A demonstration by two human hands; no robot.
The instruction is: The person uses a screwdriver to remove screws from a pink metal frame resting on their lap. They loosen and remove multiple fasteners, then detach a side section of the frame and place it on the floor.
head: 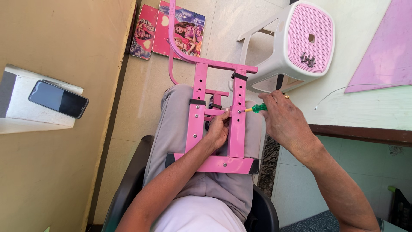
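Resting across the seated person's lap at frame centre, the pink metal frame (214, 129) runs its long uprights toward the top. Left hand (218, 131) is closed round the short crossbar between them. Right hand (281, 118), right of centre, grips the green-handled screwdriver (256, 108), its shaft lying horizontally, tip pointing left against a screw in the right upright.

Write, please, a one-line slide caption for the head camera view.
Seated person's left hand steadies a pink metal frame on the lap; right hand drives a green-handled screwdriver into it.
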